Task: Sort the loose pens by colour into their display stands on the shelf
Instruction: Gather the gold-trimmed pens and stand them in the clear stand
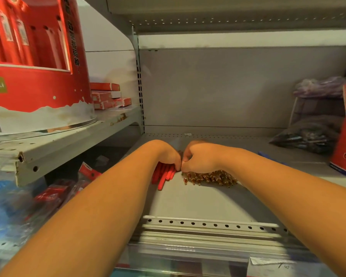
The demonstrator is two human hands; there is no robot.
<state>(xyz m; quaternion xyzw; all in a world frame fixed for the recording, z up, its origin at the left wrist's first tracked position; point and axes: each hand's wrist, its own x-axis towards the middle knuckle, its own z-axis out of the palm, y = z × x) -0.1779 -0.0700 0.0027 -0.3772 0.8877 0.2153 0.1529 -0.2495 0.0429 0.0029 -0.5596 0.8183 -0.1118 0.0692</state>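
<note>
On the head camera I see the left hand (169,156) curled down over a bundle of red pens (164,176), gripping them on the grey shelf (198,200). The right hand (197,159) is curled, touching the left, above a heap of gold-tipped pens (210,177). I cannot tell whether it holds any. A red display stand (34,84) sits on the higher shelf, upper left.

Fingers of the left hand (168,154) and right hand (198,158) hidden behind their own knuckles, upper ends of the red pens (164,176) covered by the left hand, red display stand (38,84) cut off by the top and left edges, packets (48,196) at lower left blurred, price label (284,265) too small to read
</note>
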